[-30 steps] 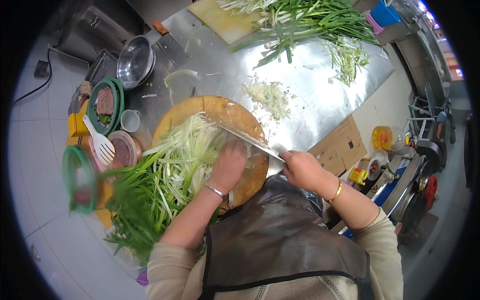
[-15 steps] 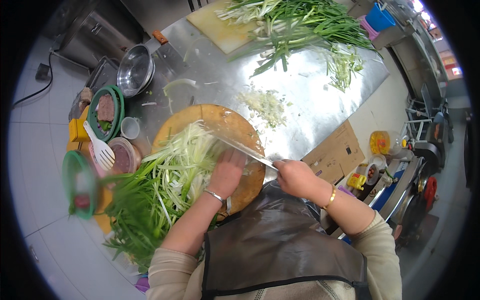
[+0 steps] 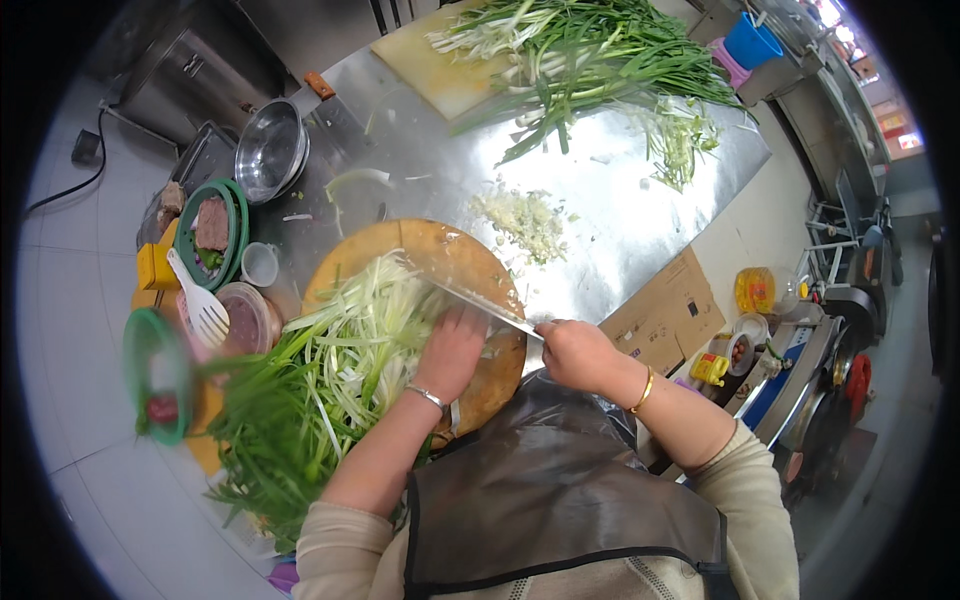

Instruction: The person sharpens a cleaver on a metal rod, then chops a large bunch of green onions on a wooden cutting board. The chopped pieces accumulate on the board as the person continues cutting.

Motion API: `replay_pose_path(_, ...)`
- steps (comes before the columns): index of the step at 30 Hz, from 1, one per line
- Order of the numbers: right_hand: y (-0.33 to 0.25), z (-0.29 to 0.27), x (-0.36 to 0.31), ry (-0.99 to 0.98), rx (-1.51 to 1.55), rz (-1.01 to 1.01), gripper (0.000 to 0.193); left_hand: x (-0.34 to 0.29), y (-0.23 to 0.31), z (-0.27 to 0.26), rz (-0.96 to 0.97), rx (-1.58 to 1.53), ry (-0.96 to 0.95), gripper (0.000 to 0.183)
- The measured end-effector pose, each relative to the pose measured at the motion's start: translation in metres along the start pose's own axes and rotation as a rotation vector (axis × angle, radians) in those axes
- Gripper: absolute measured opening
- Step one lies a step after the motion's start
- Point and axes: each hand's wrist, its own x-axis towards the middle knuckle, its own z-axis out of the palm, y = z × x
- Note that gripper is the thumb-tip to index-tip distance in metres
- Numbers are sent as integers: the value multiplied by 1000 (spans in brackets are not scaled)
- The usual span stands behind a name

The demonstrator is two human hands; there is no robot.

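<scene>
A round wooden chopping board (image 3: 497, 372) lies at the near side of the metal table. Long green onions (image 3: 360, 335) are heaped over its left half, their pale split stalks on the board and their green leaves hanging off toward the lower left. My left hand (image 3: 452, 352) presses down on the pale stalks, fingers bent and close together. My right hand (image 3: 578, 354) is wrapped round the handle of a kitchen knife (image 3: 492, 308). Its blade slants across the board just beyond my left fingertips, over the stalk ends.
Chopped pale bits (image 3: 525, 220) lie beyond the board. More green onions (image 3: 610, 60) cover a second cutting board (image 3: 415, 55) at the back. Steel bowls (image 3: 272, 150), a green basket (image 3: 240, 222) and a white slotted spoon (image 3: 203, 300) stand left. Flattened cardboard (image 3: 660, 315) lies right.
My hands and the knife stay at nearly the same place on the board, the knife shifting only slightly. The whole view has moved a little.
</scene>
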Motion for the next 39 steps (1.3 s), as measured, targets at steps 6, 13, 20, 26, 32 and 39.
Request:
replay_pose_path(6,-4,-5,3,-31,52,16,16,0,-2,2,10,-22,-40,35)
replay_pose_path(13,-6,-5,3,-34,69,55,15,-1,-1,3,-18,-19,-53,35)
replay_pose_path(20,-8,-2,5,35,160,-21,17,-2,-2,4,17,-24,3,35)
replay_pose_path(26,-8,-3,4,-77,87,131,11,-2,-2,4,15,-37,6,34)
replay_pose_path(32,-10,4,7,101,149,-27,14,-2,-2,5,33,-28,29,33)
replay_pose_path(39,-12,2,8,-14,142,49,13,-4,-2,7,-12,-67,8,32)
